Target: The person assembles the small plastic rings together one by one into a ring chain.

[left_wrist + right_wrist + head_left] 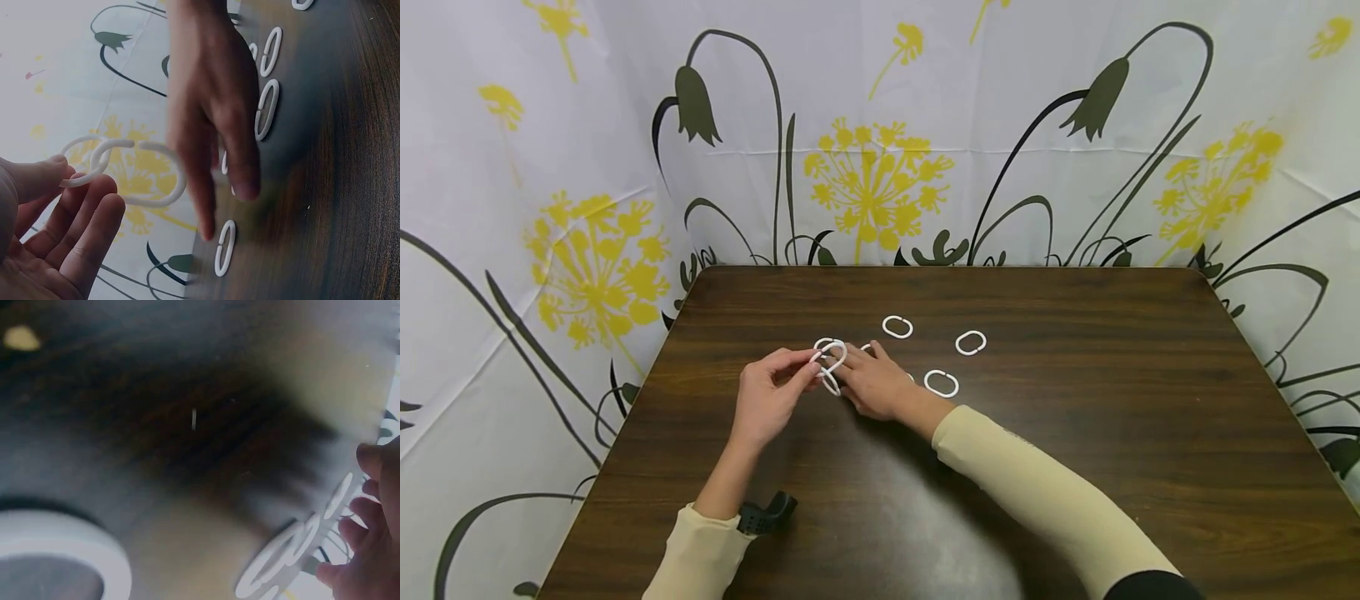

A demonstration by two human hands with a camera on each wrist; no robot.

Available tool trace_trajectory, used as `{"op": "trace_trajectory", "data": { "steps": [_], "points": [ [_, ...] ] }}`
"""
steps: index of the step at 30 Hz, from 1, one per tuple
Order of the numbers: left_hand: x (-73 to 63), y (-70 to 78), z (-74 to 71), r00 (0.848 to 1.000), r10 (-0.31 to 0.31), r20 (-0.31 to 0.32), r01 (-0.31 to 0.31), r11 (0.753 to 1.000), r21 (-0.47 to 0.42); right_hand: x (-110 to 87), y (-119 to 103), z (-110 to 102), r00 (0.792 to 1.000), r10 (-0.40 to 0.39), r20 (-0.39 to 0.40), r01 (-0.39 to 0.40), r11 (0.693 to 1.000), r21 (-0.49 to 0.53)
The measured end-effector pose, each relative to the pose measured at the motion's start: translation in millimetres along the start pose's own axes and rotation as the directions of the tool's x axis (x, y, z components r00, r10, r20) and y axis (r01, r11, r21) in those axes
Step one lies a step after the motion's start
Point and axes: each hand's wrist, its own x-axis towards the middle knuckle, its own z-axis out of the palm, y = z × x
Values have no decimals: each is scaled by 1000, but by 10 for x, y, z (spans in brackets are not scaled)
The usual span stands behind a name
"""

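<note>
My left hand point(767, 398) pinches a white oval ring point(83, 138) between thumb and fingertips. Through it hangs a second white ring point(156, 201), linked to the first and showing a small gap in its upper side. Close beside them, my right hand point(878, 385) reaches low over the table with its fingers extended. In the left wrist view the right hand point(212, 94) points downward near a loose ring point(220, 256); whether it touches one cannot be told. The right wrist view shows its fingers point(369, 515) loosely spread, with several rings partly seen beyond.
Loose white rings lie on the brown wooden table point(1112, 375): a far ring point(898, 337), a right ring point(971, 353) and a near ring point(942, 395). Others are partly covered by the right hand. A flower-patterned curtain point(865, 67) hangs behind the table.
</note>
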Motion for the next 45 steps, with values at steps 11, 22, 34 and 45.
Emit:
{"op": "trace_trajectory", "data": {
  "steps": [11, 22, 34, 45],
  "points": [
    [18, -33, -30, 1000, 20, 8, -20, 998, 60, 3, -19, 70, 985, -65, -158, 37, 984, -174],
    [18, -9, -31, 1000, 25, 6, -25, 995, 92, -181, -64, -30, 984, -129, -124, 99, 970, -223],
    [-29, 308, -16, 1000, 22, 17, -23, 995, 95, -542, -167, -466, 972, -223, -69, 233, 952, 200],
    [-47, 231, -33, 999, 31, 43, -36, 994, 105, -487, 47, -964, 952, -9, -307, 244, 626, 741]
  ]
}}
